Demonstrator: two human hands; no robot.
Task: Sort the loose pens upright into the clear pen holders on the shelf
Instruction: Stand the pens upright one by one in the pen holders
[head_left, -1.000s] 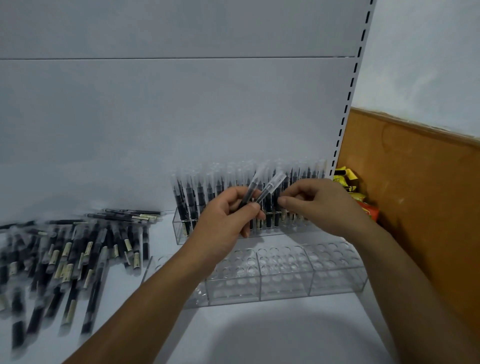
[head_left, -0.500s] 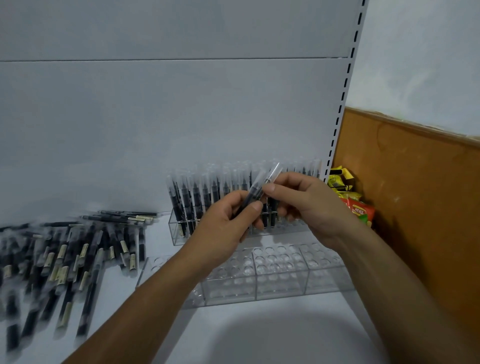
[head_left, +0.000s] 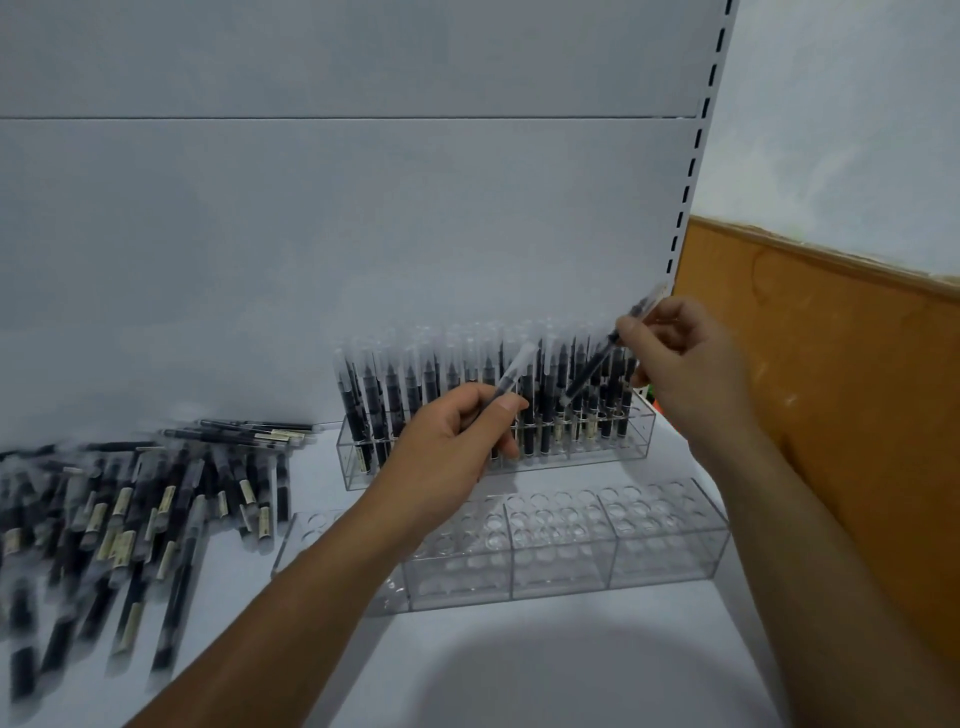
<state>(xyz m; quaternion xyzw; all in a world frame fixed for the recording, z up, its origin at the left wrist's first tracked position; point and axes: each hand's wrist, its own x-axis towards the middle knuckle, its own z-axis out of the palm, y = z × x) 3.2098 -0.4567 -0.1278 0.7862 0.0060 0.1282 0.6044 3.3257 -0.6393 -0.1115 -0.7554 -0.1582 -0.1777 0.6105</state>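
Loose pens (head_left: 130, 514), black-barrelled with pale labels, lie in a blurred heap at the lower left of the head view, on the white shelf (head_left: 519, 665). A few more lie flat at the back of the heap, pointing toward the middle of the frame.

Just right of centre stands a clear pen holder (head_left: 358, 467) against the grey back panel (head_left: 363, 234). It is packed with upright pens (head_left: 415, 384), their clear caps uppermost. In front of it, nearer the camera, a second clear holder (head_left: 665, 551) sits on the shelf, divided into compartments, with rows of round holes in its top. The two holders stand close together, one behind the other.

At the frame's centre the left hand (head_left: 452, 441) is curled round one pen (head_left: 514, 371), thumb pressed against its barrel. The clear-capped end slants up and to the right, in front of the standing pens.

At centre right the right hand (head_left: 685, 369) pinches another pen (head_left: 592, 371) between thumb and fingertips. That pen tilts steeply, its upper end toward the slotted white upright (head_left: 696, 145) and its lower end over the right part of the filled holder. Whether the tip touches anything I cannot tell. The two held pens are apart and lean the same way.

An orange-brown wooden panel (head_left: 831, 389) fills the right of the frame, under a pale wall (head_left: 857, 130).
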